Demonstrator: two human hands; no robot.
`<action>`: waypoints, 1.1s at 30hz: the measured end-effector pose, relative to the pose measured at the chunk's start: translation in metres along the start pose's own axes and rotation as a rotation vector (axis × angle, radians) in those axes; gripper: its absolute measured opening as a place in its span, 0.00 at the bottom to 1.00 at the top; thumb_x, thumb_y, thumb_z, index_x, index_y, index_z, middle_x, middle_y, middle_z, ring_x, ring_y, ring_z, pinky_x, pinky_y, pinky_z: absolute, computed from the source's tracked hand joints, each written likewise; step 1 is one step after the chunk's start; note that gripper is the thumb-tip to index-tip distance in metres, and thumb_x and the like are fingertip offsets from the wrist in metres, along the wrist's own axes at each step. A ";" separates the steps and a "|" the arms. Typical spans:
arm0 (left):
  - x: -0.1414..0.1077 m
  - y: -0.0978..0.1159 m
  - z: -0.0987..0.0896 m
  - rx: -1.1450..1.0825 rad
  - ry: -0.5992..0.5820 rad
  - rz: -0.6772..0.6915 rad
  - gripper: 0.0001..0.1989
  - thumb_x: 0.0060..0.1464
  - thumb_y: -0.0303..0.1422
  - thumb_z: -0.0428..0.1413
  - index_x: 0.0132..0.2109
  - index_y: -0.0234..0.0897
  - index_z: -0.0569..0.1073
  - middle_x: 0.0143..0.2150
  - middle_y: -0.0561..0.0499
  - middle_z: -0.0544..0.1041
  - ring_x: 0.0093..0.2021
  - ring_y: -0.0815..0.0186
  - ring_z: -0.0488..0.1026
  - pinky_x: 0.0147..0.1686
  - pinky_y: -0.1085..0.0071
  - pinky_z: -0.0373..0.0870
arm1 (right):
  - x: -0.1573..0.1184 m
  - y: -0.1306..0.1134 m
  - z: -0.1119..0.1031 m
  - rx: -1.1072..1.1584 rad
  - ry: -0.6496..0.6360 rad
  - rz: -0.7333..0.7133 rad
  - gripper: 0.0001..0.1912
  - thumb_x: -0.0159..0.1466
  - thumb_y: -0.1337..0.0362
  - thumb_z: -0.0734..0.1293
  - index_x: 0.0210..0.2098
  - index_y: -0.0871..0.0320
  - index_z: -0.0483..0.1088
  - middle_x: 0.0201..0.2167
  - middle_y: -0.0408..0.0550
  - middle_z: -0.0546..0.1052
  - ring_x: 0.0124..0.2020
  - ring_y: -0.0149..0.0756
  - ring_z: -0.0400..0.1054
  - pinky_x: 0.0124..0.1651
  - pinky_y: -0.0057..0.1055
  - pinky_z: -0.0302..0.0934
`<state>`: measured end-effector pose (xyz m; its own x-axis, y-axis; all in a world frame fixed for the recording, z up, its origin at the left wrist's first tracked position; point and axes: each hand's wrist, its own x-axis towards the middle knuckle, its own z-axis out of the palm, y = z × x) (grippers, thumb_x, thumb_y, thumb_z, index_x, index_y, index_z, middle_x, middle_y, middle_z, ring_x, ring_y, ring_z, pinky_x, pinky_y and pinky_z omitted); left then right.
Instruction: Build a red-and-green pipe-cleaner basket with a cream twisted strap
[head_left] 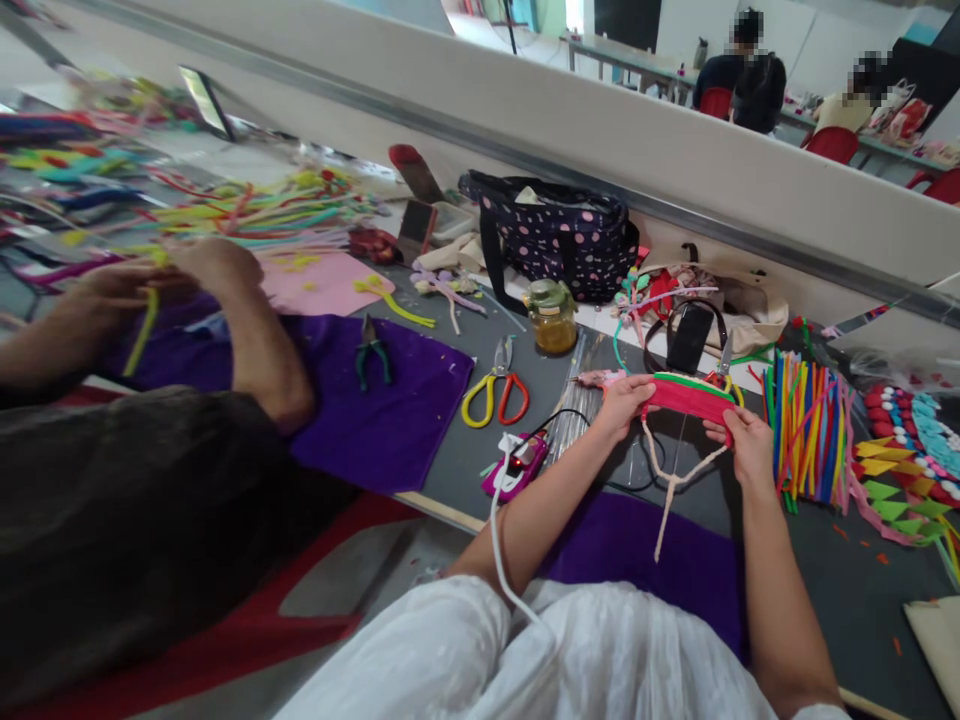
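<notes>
My left hand (625, 402) and my right hand (748, 442) each pinch one end of a red curved craft piece (688, 398), held up over the table. Along its top edge runs a green and cream border. From its underside hangs a cream fuzzy cord (666, 500), looped into a Y with one loose tail. A purple cloth (645, 545) lies beneath, partly covered by my arms. Left of my left forearm is a magenta device (517, 470) with a white cable. Scissors (498, 388) with yellow and red handles lie farther left.
A jar (552, 318) and a dark patterned bag (559, 235) stand behind. Colourful fuzzy sticks (806, 425) lie at right. To the left, a co-worker's hands (214, 270) hold a yellow strip near green-handled pliers (373, 358). A low partition (480, 100) runs along the back.
</notes>
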<state>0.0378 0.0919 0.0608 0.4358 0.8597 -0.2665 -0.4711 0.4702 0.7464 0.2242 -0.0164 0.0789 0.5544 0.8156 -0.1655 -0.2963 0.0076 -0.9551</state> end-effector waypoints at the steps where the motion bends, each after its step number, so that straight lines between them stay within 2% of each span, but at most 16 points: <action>1: 0.000 -0.001 0.000 0.011 0.005 0.010 0.14 0.43 0.27 0.66 0.40 0.28 0.76 0.31 0.46 0.80 0.26 0.68 0.76 0.29 0.73 0.76 | 0.001 0.002 -0.001 -0.008 0.011 -0.007 0.20 0.46 0.58 0.77 0.34 0.63 0.72 0.25 0.49 0.79 0.23 0.40 0.76 0.23 0.29 0.72; 3: 0.000 -0.002 0.001 0.037 0.002 0.014 0.14 0.42 0.28 0.66 0.39 0.29 0.77 0.31 0.46 0.80 0.26 0.68 0.76 0.28 0.74 0.76 | 0.002 0.005 -0.003 -0.017 0.019 -0.008 0.20 0.46 0.57 0.77 0.34 0.62 0.71 0.24 0.48 0.78 0.23 0.39 0.76 0.23 0.29 0.72; 9: 0.003 0.001 0.002 0.121 -0.037 -0.027 0.14 0.42 0.33 0.67 0.37 0.31 0.77 0.31 0.46 0.79 0.27 0.67 0.76 0.28 0.71 0.77 | 0.004 0.002 -0.005 0.000 -0.062 0.008 0.20 0.47 0.56 0.76 0.33 0.61 0.71 0.26 0.46 0.78 0.26 0.39 0.76 0.25 0.31 0.73; 19: 0.005 -0.002 0.008 0.164 -0.003 0.062 0.10 0.43 0.34 0.66 0.29 0.31 0.75 0.21 0.53 0.74 0.20 0.72 0.70 0.24 0.76 0.72 | 0.004 0.010 -0.002 -0.020 -0.008 0.015 0.21 0.45 0.56 0.77 0.30 0.62 0.69 0.21 0.45 0.77 0.21 0.39 0.75 0.22 0.29 0.72; 27: 0.005 0.007 0.009 0.244 -0.066 -0.026 0.15 0.39 0.36 0.67 0.32 0.31 0.74 0.24 0.52 0.74 0.22 0.71 0.71 0.24 0.72 0.74 | 0.012 0.008 -0.008 0.009 -0.068 0.030 0.18 0.47 0.57 0.77 0.30 0.59 0.68 0.25 0.42 0.77 0.24 0.33 0.74 0.26 0.31 0.74; 33: 0.006 -0.003 0.011 0.224 -0.012 0.069 0.15 0.37 0.36 0.68 0.28 0.31 0.73 0.21 0.54 0.74 0.21 0.73 0.69 0.22 0.78 0.68 | 0.015 0.016 -0.005 0.005 -0.003 0.005 0.19 0.45 0.58 0.78 0.27 0.59 0.68 0.23 0.40 0.76 0.23 0.32 0.73 0.25 0.31 0.75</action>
<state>0.0502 0.0941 0.0638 0.4179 0.8853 -0.2043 -0.3187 0.3534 0.8795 0.2316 -0.0072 0.0598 0.5507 0.8173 -0.1696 -0.3033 0.0066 -0.9529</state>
